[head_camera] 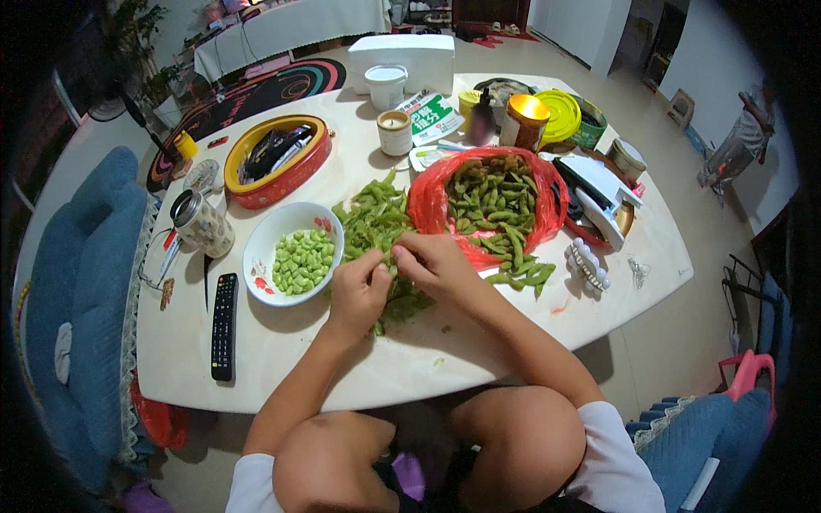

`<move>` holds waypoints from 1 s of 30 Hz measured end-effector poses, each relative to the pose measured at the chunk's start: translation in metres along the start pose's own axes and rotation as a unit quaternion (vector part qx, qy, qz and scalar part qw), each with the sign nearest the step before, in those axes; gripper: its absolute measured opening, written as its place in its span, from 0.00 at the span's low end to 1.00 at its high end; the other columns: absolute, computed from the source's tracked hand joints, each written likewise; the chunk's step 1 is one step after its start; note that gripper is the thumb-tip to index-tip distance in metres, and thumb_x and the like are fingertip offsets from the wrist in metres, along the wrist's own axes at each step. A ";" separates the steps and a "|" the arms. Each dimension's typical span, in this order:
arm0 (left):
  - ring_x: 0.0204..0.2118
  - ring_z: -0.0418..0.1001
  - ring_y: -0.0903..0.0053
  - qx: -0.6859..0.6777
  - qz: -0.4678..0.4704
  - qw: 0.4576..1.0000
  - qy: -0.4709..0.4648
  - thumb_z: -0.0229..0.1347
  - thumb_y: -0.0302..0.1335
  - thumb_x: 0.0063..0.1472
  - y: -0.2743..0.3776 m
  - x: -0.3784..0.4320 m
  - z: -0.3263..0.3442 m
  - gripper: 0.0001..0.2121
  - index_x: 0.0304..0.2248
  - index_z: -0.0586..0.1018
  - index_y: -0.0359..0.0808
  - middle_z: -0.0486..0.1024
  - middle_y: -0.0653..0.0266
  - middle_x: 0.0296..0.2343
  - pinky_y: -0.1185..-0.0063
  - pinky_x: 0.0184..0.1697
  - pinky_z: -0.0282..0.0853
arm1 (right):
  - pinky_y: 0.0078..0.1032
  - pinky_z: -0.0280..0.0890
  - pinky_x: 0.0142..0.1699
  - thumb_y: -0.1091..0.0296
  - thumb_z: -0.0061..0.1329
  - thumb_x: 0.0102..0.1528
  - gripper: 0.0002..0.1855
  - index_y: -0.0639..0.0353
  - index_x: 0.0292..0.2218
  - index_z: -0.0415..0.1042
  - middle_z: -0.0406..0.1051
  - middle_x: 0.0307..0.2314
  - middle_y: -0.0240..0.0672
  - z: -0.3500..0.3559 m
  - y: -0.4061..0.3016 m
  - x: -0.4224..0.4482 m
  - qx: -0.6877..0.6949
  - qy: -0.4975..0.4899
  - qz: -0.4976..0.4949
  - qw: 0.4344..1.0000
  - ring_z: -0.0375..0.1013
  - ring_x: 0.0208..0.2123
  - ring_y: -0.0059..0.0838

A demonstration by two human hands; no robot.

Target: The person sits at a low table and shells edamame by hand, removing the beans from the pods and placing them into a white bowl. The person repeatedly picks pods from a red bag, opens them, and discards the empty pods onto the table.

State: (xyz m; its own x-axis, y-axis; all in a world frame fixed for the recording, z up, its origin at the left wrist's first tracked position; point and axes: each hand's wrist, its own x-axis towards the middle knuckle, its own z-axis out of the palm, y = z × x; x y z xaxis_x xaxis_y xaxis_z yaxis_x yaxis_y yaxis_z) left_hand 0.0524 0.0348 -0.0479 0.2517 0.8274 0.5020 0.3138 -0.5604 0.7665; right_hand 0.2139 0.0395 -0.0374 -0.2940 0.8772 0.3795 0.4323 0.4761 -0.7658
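Observation:
Above a heap of green bean pods and hulls (378,215), my left hand (360,292) and my right hand (436,266) are close together, fingers pinched around something small and green, most likely a pod; the fingers mostly hide it. To the left of my left hand stands a white floral bowl (256,240) holding shelled green beans (303,261). Behind my right hand, an open red plastic bag (426,192) is full of unshelled pods (494,192), and several pods (529,272) spill from its mouth onto the table.
A black remote control (224,327) and a patterned tumbler (204,224) are at the left. Behind are a red and yellow oval box (282,183), a candle jar (394,133) and a white foam box (417,54). A beaded hair claw (587,264) lies right. Another person (744,138) is far right.

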 end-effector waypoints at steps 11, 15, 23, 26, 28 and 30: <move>0.14 0.54 0.79 0.010 -0.024 0.998 0.053 0.45 0.23 0.53 -0.007 -0.001 0.004 0.08 0.20 0.62 0.29 0.54 0.58 0.12 0.78 0.18 0.53 | 0.27 0.62 0.28 0.66 0.46 0.52 0.10 0.65 0.30 0.70 0.69 0.22 0.43 0.005 0.009 -0.001 0.061 0.059 -0.011 0.996 0.69 0.22 0.35; 0.14 0.54 0.83 -0.021 -0.028 0.998 0.057 0.46 0.24 0.54 -0.012 -0.001 0.000 0.08 0.20 0.63 0.30 0.55 0.62 0.11 0.79 0.17 0.52 | 0.22 0.61 0.27 0.67 0.47 0.52 0.09 0.66 0.30 0.70 0.68 0.25 0.37 0.005 0.009 0.002 0.067 0.088 -0.053 0.992 0.68 0.24 0.29; 0.14 0.59 0.84 -0.027 -0.053 0.998 0.001 0.48 0.27 0.56 -0.007 0.002 -0.001 0.09 0.22 0.67 0.30 0.62 0.64 0.11 0.81 0.18 0.55 | 0.15 0.60 0.25 0.68 0.48 0.52 0.09 0.66 0.31 0.72 0.70 0.19 0.33 0.008 0.014 0.001 0.153 0.062 0.007 0.986 0.66 0.19 0.16; 0.14 0.60 0.83 0.043 -0.028 0.999 -0.003 0.47 0.30 0.58 -0.006 0.005 0.002 0.11 0.22 0.68 0.31 0.63 0.64 0.11 0.81 0.18 0.56 | 0.14 0.60 0.25 0.67 0.48 0.52 0.10 0.66 0.31 0.72 0.70 0.19 0.31 0.006 0.013 0.002 0.198 0.051 0.017 0.979 0.65 0.19 0.14; 0.14 0.60 0.83 -0.034 -0.078 0.996 -0.005 0.46 0.31 0.59 -0.008 0.004 0.001 0.12 0.22 0.68 0.30 0.63 0.63 0.11 0.81 0.18 0.56 | 0.13 0.61 0.28 0.69 0.46 0.54 0.09 0.67 0.33 0.71 0.70 0.24 0.28 0.003 0.011 0.001 0.209 0.000 0.045 0.977 0.66 0.24 0.14; 0.13 0.61 0.82 -0.057 -0.090 0.994 -0.010 0.44 0.31 0.61 -0.008 0.004 0.001 0.13 0.23 0.69 0.30 0.63 0.63 0.11 0.81 0.17 0.56 | 0.13 0.61 0.28 0.69 0.46 0.54 0.09 0.66 0.33 0.71 0.69 0.23 0.28 -0.001 0.005 0.000 0.248 0.005 0.064 0.967 0.66 0.23 0.14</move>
State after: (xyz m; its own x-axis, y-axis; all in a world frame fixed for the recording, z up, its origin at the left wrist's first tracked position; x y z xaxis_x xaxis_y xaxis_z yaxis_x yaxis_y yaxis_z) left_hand 0.0515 0.0423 -0.0520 0.2205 0.9121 0.3455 0.2493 -0.3952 0.8841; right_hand 0.2170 0.0421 -0.0411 -0.2565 0.9286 0.2681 0.0015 0.2778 -0.9606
